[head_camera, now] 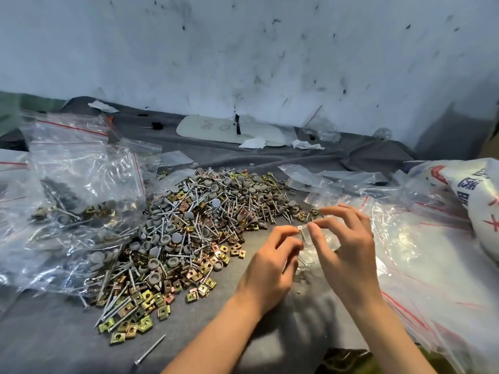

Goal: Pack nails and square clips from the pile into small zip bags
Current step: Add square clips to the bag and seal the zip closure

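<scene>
Left hand (270,261) and right hand (347,247), grip pinched on mouth of small zip bag (304,256); slick film could slip, spilling nails (150,349) onto surface (54,333).

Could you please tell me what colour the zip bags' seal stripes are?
The seal stripes are red; head view.

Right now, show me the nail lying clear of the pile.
The lone nail on the grey cloth, nearest the camera: it touches nothing, while the others lie heaped in the pile.
</scene>
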Available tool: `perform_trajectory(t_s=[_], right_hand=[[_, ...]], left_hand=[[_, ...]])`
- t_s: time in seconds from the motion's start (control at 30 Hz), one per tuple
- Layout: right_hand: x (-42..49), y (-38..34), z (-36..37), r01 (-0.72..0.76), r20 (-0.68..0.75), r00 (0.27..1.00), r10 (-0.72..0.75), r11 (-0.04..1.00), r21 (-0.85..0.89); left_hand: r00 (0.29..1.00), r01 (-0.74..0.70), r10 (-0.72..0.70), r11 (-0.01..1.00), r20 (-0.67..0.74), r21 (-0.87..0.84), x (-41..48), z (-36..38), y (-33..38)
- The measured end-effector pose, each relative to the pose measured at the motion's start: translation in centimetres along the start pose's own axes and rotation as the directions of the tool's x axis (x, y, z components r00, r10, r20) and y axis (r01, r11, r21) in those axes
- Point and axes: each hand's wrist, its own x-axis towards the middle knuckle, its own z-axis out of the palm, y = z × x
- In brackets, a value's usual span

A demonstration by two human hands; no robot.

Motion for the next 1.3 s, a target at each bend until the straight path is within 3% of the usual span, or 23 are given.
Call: perform_trajectory(t_s=[0.13, 0.3, 0.43, 0.53, 0.6, 0.63, 0.73, 0.83, 0.93, 1.07, 1.1, 1.17, 1.23, 1.3], right_hand=[[0.0, 0.6, -1.3, -0.104, -0.153, 0.979, 0.135, 0.976, 0.193], [-1.0, 1.7, -0.9, -0.157, -0.179, 0.956, 0.230, 0.923, 0.351], [-1.5, 1.5, 0.8, -0.269, 0.026, 0.954, 0.300, 0.811, 0.520], [-1.2, 1.0, 2.5, -0.447, 0.280, 0.884, 0.374, 0.504, 0.739], [-0.9, 1.0, 3.6, -0.591, 0.471, 0.777, 0.418, 0.224, 0.775], [-0.8, 1.2, 3.9, -0.637, 0.540, 0.743, 0.395, 0.172, 0.751], [-0.9, 1.4, 4.3, -0.709, 0.702, 0.700, 0.128, 0.236, 0.664], [-1.5, 0.8, 4.8, -0.757, 0.771, 0.627, -0.111, 0.147, 0.637], [-1.7, 0.0, 5.2, -0.751, 0.756, 0.650, -0.077, 0.082, 0.655], [-1.4, 1.0, 5.6, -0.691, 0.686, 0.717, 0.125, 0.000, 0.723], [-1.3, 1.4, 5.6, -0.643, 0.621, 0.752, 0.221, 0.039, 0.765], [-1.1, 2.6, 5.8, -0.529, 0.403, 0.828, 0.390, 0.305, 0.792], [-1.2, 3.7, 6.1, -0.451, 0.231, 0.869, 0.438, 0.510, 0.732], [-1.5, 4.5, 6.5, -0.424, 0.161, 0.881, 0.444, 0.594, 0.684]], left_hand=[[0.998, -0.043, 0.043, 0.999, -0.035, 0.006, 2.1, -1.7, 1.2], [0.988, -0.148, 0.151, 0.979, -0.012, 0.143, 6.9, -5.7, 2.4], [0.992, -0.125, 0.126, 0.973, 0.012, 0.193, 8.6, -8.6, 2.3], [0.989, -0.104, 0.086, 0.982, 0.118, 0.160, 8.8, -9.7, 2.4], [0.985, -0.104, 0.084, 0.986, 0.152, 0.130, 8.4, -10.2, 2.5], [0.982, -0.110, 0.090, 0.988, 0.167, 0.113, 8.1, -10.4, 2.5], [0.974, -0.125, 0.111, 0.990, 0.198, 0.058, 7.6, -10.7, 2.8], [0.982, -0.079, 0.078, 0.997, 0.171, 0.002, 7.7, -10.6, 3.1], [0.986, -0.013, 0.023, 0.998, 0.165, -0.060, 7.8, -10.3, 3.1], [0.987, 0.098, -0.071, 0.976, 0.142, -0.193, 7.6, -10.3, 2.8], [0.986, 0.131, -0.102, 0.964, 0.135, -0.231, 7.6, -10.4, 2.6], [0.976, 0.196, -0.174, 0.967, 0.134, -0.166, 7.5, -11.0, 1.5], [0.959, 0.263, -0.273, 0.957, 0.074, 0.118, 7.3, -11.9, -0.7], [0.908, 0.402, -0.416, 0.832, -0.049, 0.382, 6.9, -13.0, -3.0]])
